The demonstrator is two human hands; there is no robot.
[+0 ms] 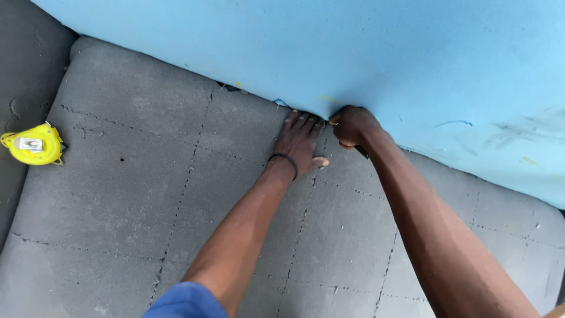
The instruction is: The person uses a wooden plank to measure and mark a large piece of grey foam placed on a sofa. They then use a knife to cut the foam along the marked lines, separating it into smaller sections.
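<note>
I'm looking straight down at 2 bare arms coming up from the bottom of the frame toward the middle. My left hand (299,140) lies flat, palm down, on the grey foam slab (147,194), fingers stretched out side by side with the tips right at the edge of the blue foam sheet (365,53), thumb sticking out to the right. It grips nothing; it just presses on the grey surface. There's a thin black band (285,160) round that wrist.

My right hand (352,125) sits just beside it, to the right, curled into a fist against the lower edge of the blue sheet. Something small and dark pokes out under the fist, but I can't tell what it is. The 2 hands are nearly touching.

The blue sheet fills the upper part of the frame and runs diagonally from the upper left down to the right, lying over the grey slab. It carries a few faint marks on the right. The grey slab covers the lower left and centre, scored with cracked seams in a grid.

Far left, well apart from both hands, a yellow tape measure (33,143) rests at the slab's edge. At the bottom centre, a bit of blue cloth (185,301) shows by the left arm.
</note>
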